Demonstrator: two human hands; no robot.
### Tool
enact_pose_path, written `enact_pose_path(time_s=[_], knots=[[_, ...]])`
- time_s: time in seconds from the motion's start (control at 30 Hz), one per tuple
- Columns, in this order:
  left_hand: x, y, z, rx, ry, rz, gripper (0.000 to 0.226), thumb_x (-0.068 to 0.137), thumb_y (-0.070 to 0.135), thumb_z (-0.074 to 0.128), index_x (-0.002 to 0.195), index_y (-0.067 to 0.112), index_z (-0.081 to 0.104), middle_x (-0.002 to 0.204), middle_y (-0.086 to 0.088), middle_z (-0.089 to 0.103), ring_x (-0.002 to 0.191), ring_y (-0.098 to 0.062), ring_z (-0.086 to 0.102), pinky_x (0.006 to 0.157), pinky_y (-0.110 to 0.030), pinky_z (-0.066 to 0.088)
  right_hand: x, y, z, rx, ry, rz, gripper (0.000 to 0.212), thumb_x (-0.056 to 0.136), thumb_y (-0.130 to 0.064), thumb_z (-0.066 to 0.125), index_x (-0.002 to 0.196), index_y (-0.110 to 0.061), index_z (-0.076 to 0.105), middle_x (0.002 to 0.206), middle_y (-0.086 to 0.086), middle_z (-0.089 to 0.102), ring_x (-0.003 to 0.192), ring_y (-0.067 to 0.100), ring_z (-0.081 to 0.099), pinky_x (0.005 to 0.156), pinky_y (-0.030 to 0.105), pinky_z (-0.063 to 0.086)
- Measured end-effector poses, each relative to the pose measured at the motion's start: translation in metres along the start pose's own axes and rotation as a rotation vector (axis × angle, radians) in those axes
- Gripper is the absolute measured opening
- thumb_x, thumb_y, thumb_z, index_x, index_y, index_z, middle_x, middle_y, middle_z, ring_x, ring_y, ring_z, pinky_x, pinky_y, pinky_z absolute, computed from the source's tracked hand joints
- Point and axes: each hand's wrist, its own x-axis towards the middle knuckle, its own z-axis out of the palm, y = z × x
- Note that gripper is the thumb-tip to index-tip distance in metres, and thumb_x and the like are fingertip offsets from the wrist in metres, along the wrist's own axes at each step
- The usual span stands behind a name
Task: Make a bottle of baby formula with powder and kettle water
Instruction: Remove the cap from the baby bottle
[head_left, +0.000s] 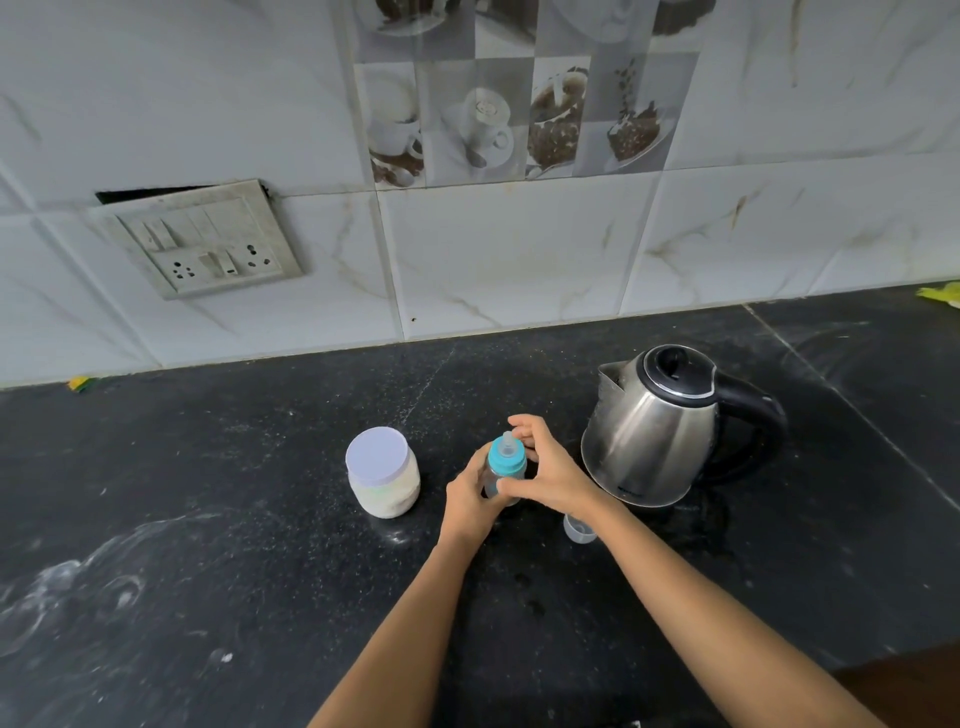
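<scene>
A small baby bottle (506, 470) stands upright on the black speckled counter (208, 519), near the middle of the view, and both hands close on it. The left hand (472, 501) comes in from the bottle's eight o'clock and wraps its fingers round the clear lower body. The right hand (550, 473) reaches in from four o'clock with its fingers curled round the teal collar (508, 461); the thumb presses the near side and the forefinger arches over beside the pale nipple (508, 441). What the bottle holds cannot be told, since the hands cover most of its body. At the bottle's nine o'clock, near it but apart, stands a squat clear jar (383, 493) of whitish powder with a flat white lid (377, 456) on it. At two o'clock, just beyond the right hand, sits a steel kettle (654, 431) with its black lid down, spout towards eleven o'clock and black handle (753, 421) towards three o'clock. A small clear cap (578, 529) lies on the counter at the bottle's four o'clock, partly hidden under the right forearm. On the marble-patterned tiled wall (519, 249) behind, a switchboard (200, 239) hangs at ten o'clock.
</scene>
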Motion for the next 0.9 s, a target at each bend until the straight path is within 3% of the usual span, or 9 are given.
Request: enact_pose_path(time_s=[0.2,0.4,0.5,0.67,0.9], knots=[[0.0,0.001,0.0,0.013,-0.004,0.012,0.062,0.079,0.016,0.075,0.13,0.04,0.048,0.123,0.02,0.06,0.116,0.003,0.053,0.099,-0.022,0.04,0.007,0.0,-0.004,-0.04,0.017,-0.055,0.08,0.079,-0.012,0.078,0.143,-0.03,0.035,0.142,-0.008,0.05,0.131,0.006,0.045,0.11,0.03,0.038],[-0.002,0.003,0.0,0.032,0.001,-0.009,0.063,0.079,0.018,0.075,0.13,0.04,0.046,0.122,0.021,0.059,0.115,0.004,0.053,0.095,-0.017,0.04,0.001,0.011,-0.015,-0.002,0.056,-0.051,0.047,0.088,-0.001,0.064,0.126,-0.026,0.053,0.122,-0.014,0.059,0.116,-0.001,0.055,0.106,0.029,0.045],[-0.001,0.004,0.0,0.041,0.001,-0.015,0.064,0.077,0.018,0.077,0.131,0.037,0.047,0.122,0.019,0.06,0.115,0.003,0.053,0.098,-0.019,0.041,-0.002,0.008,-0.011,0.023,0.009,-0.071,0.055,0.082,-0.005,0.071,0.126,-0.033,0.053,0.126,-0.018,0.058,0.121,-0.003,0.051,0.108,0.025,0.041],[-0.002,0.006,0.001,0.052,0.0,-0.02,0.06,0.078,0.017,0.076,0.126,0.039,0.048,0.119,0.02,0.061,0.113,0.004,0.055,0.098,-0.021,0.043,0.007,-0.004,-0.005,-0.013,0.039,-0.084,0.061,0.075,-0.01,0.079,0.125,-0.033,0.054,0.128,-0.013,0.058,0.124,0.008,0.052,0.106,0.036,0.046],[-0.003,0.011,0.001,0.066,0.016,-0.047,0.058,0.079,0.016,0.074,0.116,0.05,0.046,0.117,0.023,0.057,0.11,0.002,0.054,0.084,-0.006,0.038,-0.01,-0.022,-0.036,0.346,0.245,-0.092,0.055,0.07,-0.001,0.083,0.116,-0.02,0.059,0.121,-0.004,0.065,0.114,0.012,0.063,0.098,0.031,0.052]])
